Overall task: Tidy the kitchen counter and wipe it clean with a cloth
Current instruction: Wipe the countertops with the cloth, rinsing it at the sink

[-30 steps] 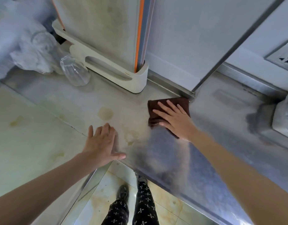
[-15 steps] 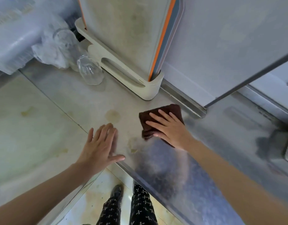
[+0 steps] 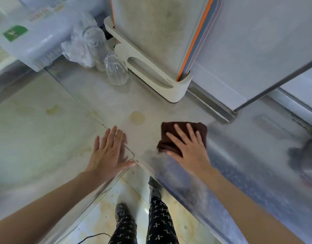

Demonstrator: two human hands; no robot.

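A folded dark brown cloth (image 3: 169,131) lies on the pale counter (image 3: 99,95) near its inner corner. My right hand (image 3: 188,148) presses flat on the cloth with straight, spread fingers. My left hand (image 3: 108,152) rests flat on the counter to the left of the cloth, fingers straight, holding nothing. A round yellowish stain (image 3: 137,118) sits on the counter between and beyond the two hands. A smaller stain (image 3: 53,109) marks the counter at the left.
A cream holder (image 3: 151,74) with upright cutting boards stands at the back. Two upturned clear glasses (image 3: 116,69) and crumpled plastic (image 3: 76,50) sit left of it, beside a translucent plastic container (image 3: 33,32). The counter's front edge runs below both hands, and the floor shows beneath.
My right hand has slid the cloth leftward and toward me along the counter. My left hand has stayed flat in nearly the same spot. The camera has shifted, showing more of the left side.
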